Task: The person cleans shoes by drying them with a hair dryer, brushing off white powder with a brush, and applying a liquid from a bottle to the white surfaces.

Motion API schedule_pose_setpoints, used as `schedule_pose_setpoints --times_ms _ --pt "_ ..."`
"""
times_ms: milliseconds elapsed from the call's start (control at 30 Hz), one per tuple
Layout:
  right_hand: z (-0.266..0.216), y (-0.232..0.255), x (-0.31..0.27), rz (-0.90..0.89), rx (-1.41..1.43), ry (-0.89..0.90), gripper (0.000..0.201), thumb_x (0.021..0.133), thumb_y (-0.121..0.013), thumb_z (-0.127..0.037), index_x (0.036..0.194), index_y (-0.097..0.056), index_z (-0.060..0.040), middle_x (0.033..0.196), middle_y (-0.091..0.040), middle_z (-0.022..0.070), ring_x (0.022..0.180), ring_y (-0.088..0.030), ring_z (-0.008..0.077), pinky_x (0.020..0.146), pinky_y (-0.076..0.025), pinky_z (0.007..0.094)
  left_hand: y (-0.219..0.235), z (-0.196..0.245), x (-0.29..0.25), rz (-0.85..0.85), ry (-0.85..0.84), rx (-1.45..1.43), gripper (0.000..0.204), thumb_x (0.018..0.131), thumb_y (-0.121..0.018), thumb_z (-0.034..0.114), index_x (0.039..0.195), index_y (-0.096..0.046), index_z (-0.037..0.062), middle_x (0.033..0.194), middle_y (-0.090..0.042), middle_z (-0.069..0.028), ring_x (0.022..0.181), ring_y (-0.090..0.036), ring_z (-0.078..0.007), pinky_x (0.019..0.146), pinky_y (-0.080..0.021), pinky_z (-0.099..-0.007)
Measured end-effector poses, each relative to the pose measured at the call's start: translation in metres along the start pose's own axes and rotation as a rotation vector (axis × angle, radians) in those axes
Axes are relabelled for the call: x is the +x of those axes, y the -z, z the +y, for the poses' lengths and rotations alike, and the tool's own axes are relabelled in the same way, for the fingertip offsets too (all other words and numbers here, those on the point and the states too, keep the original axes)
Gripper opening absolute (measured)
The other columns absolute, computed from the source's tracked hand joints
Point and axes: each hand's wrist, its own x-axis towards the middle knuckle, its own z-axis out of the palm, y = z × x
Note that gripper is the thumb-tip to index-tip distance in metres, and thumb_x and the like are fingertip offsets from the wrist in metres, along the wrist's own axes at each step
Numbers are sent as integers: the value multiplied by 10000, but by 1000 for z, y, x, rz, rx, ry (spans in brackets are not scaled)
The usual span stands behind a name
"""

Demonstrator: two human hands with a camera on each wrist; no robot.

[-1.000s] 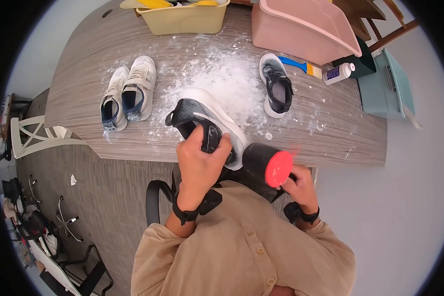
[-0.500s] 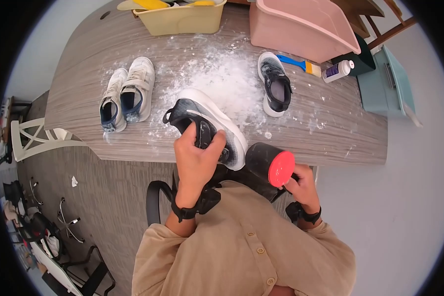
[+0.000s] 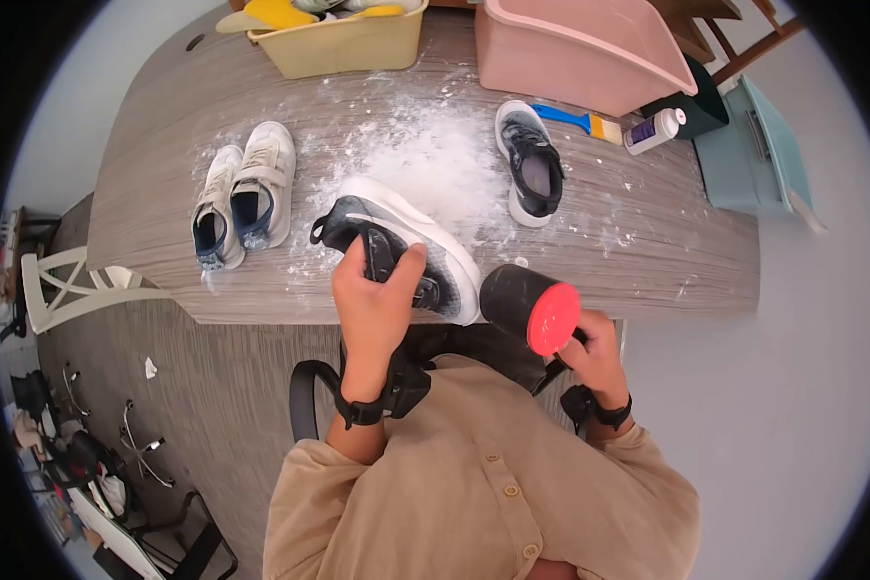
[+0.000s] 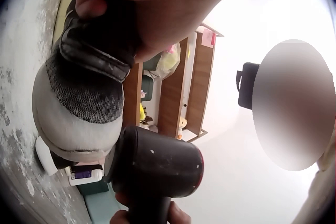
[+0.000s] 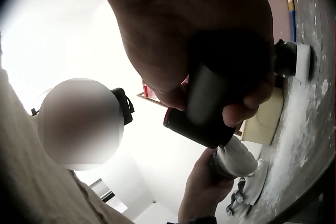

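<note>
My left hand (image 3: 377, 314) grips a black and grey sneaker (image 3: 440, 253) with a thick white sole, thumb and fingers at its opening and strap. The sneaker is tilted over the table's near edge. In the left wrist view its grey toe (image 4: 79, 129) points toward a black hair dryer (image 4: 157, 158). My right hand (image 3: 594, 362) holds that dryer by its handle, the red end (image 3: 555, 319) facing me and its front right by the toe. A matching sneaker (image 3: 532, 169) stands on the table beyond, to the right.
White powder (image 3: 420, 159) covers the table's middle. A pair of white shoes (image 3: 266, 174) stands left. Behind are a yellow bin (image 3: 343, 48) with things inside and a pink bin (image 3: 570, 72). A blue-handled brush (image 3: 575, 122) and white bottle (image 3: 652, 132) lie right, near a light-blue container (image 3: 739, 164).
The head view has shifted slightly, so the table things appear a little further left. Both hands keep their holds, and the dryer stays close to the sneaker's toe.
</note>
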Motion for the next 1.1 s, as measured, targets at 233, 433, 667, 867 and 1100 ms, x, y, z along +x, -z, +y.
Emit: schedule_pose_setpoints --times_ms 233,433,667,867,1100 --pt "-4 -6 0 -97 3 73 274 787 -613 -101 1033 -619 22 877 -662 151 765 -630 189 733 -487 294 7 -4 4 42 33 -74 90 772 -668 33 787 -598 -23 711 -598 12 654 -497 -52 600 -419 -223" --pt "-5 -9 0 -87 5 90 286 793 -611 -81 1056 -612 31 902 -674 138 782 -634 184 746 -490 295 4 -8 5 35 16 -118 85 775 -667 32 789 -600 -19 726 -596 15 649 -490 -51 594 -409 -218" --pt "7 -7 -18 6 226 70 188 824 -586 -93 962 -615 30 785 -645 93 688 -591 116 656 -476 263 12 -12 15 -10 175 -67 153 808 -685 170 861 -584 67 713 -588 2 541 -541 -70 378 -354 -216" --pt "16 -5 -21 273 505 82 239 925 -499 -170 986 -576 48 830 -618 108 592 -543 134 596 -448 271 30 -6 39 -152 383 -567 294 869 -617 245 1067 -520 51 991 -613 -74 875 -603 -172 674 -501 -316" --pt "25 -9 -32 260 514 100 255 930 -495 -176 990 -571 60 830 -622 114 605 -558 135 596 -460 275 -26 7 96 -168 660 -1232 600 880 -548 318 1283 -293 -45 1277 -429 -178 1220 -422 -295 1050 -332 -502"
